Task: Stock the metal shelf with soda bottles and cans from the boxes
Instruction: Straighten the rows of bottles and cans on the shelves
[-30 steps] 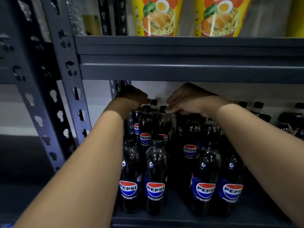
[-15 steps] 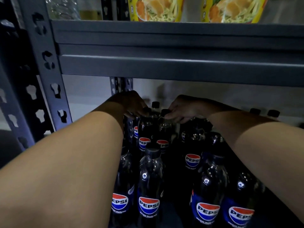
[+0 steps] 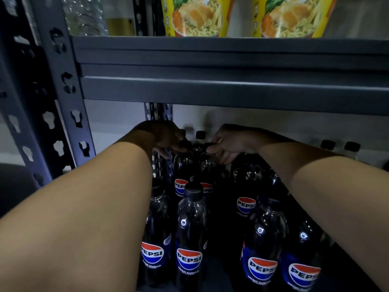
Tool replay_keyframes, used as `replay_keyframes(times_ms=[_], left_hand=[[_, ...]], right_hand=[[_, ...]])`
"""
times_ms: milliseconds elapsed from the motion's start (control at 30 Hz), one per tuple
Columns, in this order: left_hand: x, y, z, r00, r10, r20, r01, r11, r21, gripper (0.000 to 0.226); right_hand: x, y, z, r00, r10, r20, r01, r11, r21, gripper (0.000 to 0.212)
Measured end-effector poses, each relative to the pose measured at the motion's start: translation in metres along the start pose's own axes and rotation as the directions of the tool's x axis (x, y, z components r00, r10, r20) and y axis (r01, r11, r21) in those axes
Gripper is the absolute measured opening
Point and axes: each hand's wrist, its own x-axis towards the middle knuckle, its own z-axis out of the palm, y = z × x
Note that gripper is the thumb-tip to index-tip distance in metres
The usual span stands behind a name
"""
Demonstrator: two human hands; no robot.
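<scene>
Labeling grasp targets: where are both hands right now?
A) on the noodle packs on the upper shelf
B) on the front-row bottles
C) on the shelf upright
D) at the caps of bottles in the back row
D: the left hand and right hand both reach past the front Pepsi bottles to the caps of the back-row bottles, fingers curled around the tops.

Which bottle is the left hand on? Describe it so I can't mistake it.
Under the grey shelf beam, near the back upright, stand dark Pepsi bottles. It is the rear bottle whose cap the left hand covers; the right hand grips its neighbour.
</scene>
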Motion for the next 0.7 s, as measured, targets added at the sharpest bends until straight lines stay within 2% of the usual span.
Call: replay_keyframes(times_ms=[67,167,300,533,700], left_hand=[[-0.002,-0.002,-0.002,1.0,0.008,-0.01,-0.008,0.999,0.052,0.028],[-0.008,-0.005,-0.002,0.999,0.016,-0.028,-0.011,0.984,0.177,0.041],[-0.022,-0.003,0.0,0.999,0.024,-0.037,-0.016,0.977,0.212,0.034],[-0.025,-0.006,0.004,0.993,-0.007,-0.115,0.037,0.964,0.262,0.026],[-0.028,-0.004,0.005,0.991,-0.033,-0.133,0.068,0.96,0.271,0.034]], right_hand=[[-0.003,-0.003,0.004,1.0,0.002,0.016,-0.002,1.0,0.005,0.037],[-0.006,-0.008,0.008,1.0,-0.003,0.011,0.003,1.0,0.018,0.046],[-0.01,-0.011,0.013,1.0,-0.022,-0.007,0.022,0.999,0.04,0.052],[-0.012,-0.016,0.018,0.998,-0.062,-0.026,0.063,0.997,0.032,0.047],[-0.016,-0.016,0.023,0.997,-0.065,-0.039,0.067,0.997,0.046,0.045]])
